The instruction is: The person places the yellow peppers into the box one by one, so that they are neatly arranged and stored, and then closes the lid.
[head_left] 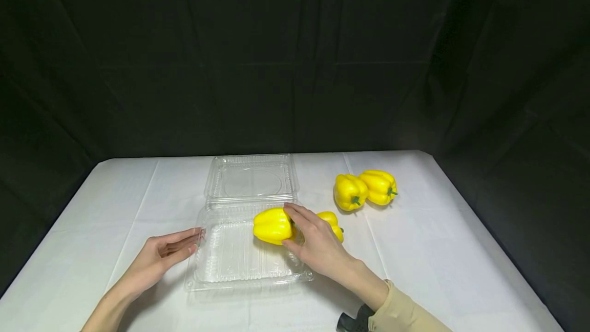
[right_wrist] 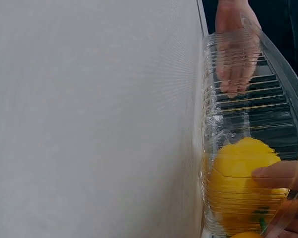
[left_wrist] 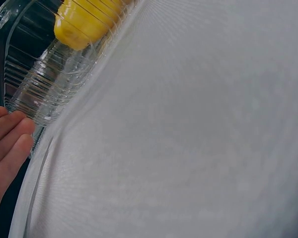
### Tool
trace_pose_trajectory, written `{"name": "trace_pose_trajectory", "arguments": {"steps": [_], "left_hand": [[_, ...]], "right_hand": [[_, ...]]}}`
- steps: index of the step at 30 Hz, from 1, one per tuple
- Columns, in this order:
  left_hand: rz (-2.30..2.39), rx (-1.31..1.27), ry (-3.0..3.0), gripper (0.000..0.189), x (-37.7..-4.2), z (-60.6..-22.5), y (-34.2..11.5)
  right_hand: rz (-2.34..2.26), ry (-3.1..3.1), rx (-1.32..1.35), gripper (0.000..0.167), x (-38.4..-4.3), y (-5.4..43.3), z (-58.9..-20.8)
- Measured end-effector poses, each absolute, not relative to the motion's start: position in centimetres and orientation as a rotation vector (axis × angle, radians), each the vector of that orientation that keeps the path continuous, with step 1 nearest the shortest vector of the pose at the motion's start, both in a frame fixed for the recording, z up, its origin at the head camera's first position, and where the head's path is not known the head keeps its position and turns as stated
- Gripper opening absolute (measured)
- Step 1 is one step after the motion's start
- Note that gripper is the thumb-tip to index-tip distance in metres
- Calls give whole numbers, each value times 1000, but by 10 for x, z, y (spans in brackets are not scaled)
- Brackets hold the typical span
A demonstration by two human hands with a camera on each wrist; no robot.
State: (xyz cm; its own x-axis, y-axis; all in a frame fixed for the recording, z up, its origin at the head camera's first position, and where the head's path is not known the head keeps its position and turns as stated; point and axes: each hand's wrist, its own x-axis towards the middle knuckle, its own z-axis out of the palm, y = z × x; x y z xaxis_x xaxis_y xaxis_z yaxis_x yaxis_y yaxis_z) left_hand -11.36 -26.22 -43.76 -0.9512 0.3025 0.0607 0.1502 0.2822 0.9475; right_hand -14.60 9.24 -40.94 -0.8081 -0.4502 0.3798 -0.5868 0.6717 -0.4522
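A clear plastic clamshell container [head_left: 228,263] lies opened out, its lid [head_left: 251,181] folded back away from me. Over the right part of its base, my right hand [head_left: 320,247] holds a yellow bell pepper [head_left: 271,225] between thumb and fingers. The right wrist view shows the pepper [right_wrist: 243,171] through the ribbed wall, my thumb [right_wrist: 278,173] against it and a green stem below. At the container's left edge is my left hand [head_left: 159,257]; its fairly straight fingers [left_wrist: 12,134] rest against the outside of the wall.
Partly hidden behind my right hand is another yellow bell pepper [head_left: 332,224], just right of the container. Two more, a nearer pepper [head_left: 349,191] and a farther pepper [head_left: 378,187], sit together at the back right. White cloth covers the table [head_left: 428,250]; a black curtain [head_left: 258,65] hangs behind.
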Motion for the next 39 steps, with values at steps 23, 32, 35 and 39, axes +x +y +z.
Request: {"name": "trace_pose_trajectory", "arguments": {"steps": [23, 32, 35, 39], "left_hand": [[1746, 427, 2424, 42, -113, -438, -262], [1744, 429, 2429, 41, -113, -438, -262], [1744, 430, 2430, 41, -113, -438, -262], [1732, 426, 2439, 41, -113, -437, -262]], "right_hand": [[862, -2546, 875, 63, -146, 96, -410], [899, -2544, 860, 60, -144, 104, -406], [915, -2551, 852, 61, -144, 108, -406], [931, -2528, 851, 60, -143, 113, -406]]}}
